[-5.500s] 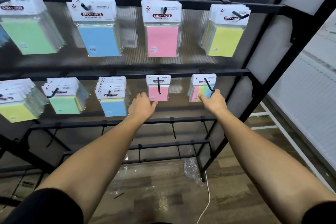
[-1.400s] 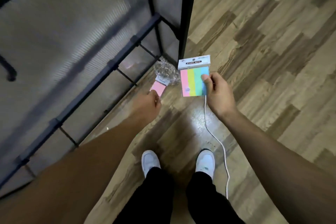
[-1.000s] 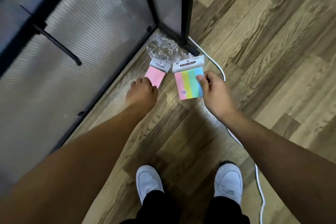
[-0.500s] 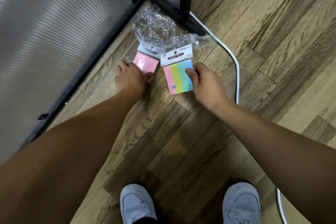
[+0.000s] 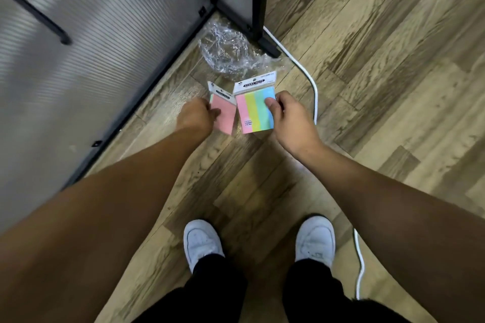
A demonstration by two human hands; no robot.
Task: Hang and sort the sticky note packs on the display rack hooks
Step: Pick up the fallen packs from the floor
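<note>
Shoes (image 5: 203, 240) sit at the bottom of the frame, and our forearms run up from both lower corners to mid-frame. There our left hand (image 5: 195, 117) pinches the pink pack (image 5: 225, 117) and our right hand (image 5: 291, 118) pinches the striped pack (image 5: 256, 110), thumb on its blue edge. Both packs are held side by side above the floor, long axes pointing up-frame, headers away from us. Beyond them lies crumpled plastic wrap (image 5: 228, 54); the rack hook (image 5: 39, 17) in the upper left is nearer our left hand.
</note>
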